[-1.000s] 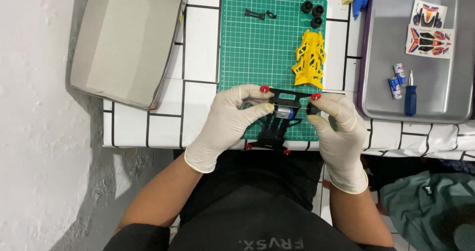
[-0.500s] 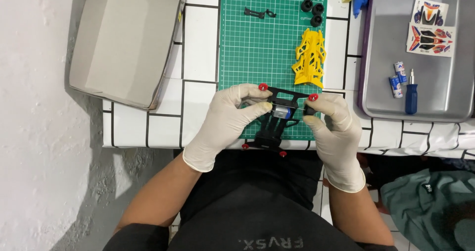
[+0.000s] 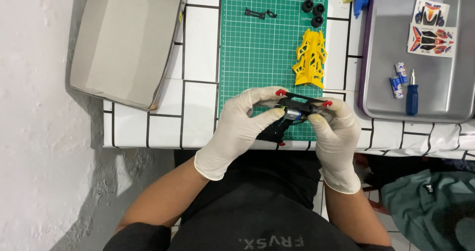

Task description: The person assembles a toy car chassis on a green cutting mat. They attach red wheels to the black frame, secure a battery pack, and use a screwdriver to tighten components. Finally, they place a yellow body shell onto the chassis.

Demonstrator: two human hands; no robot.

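Head view, left to right: an open grey cardboard box (image 3: 126, 43) sits tilted at the left end of the white tiled table (image 3: 200, 82), then a green cutting mat (image 3: 257, 53) carries two small black parts (image 3: 260, 14), three black wheels (image 3: 313, 12) and a yellow lattice car body (image 3: 310, 58), and a metal tray (image 3: 386, 82) at the right holds two colourful sticker sheets (image 3: 430, 26), two small batteries (image 3: 398, 74) and a blue-handled screwdriver (image 3: 411, 93). The black toy-car chassis (image 3: 296, 111), with red rollers at its corners and a silvery motor in the middle, is held just above the mat's near edge, gripped by the gloved left hand (image 3: 242, 125) curled around its left side and the gloved right hand (image 3: 336, 132) pinching its right side. Bare tile lies between box and mat, and the mat's middle is open.
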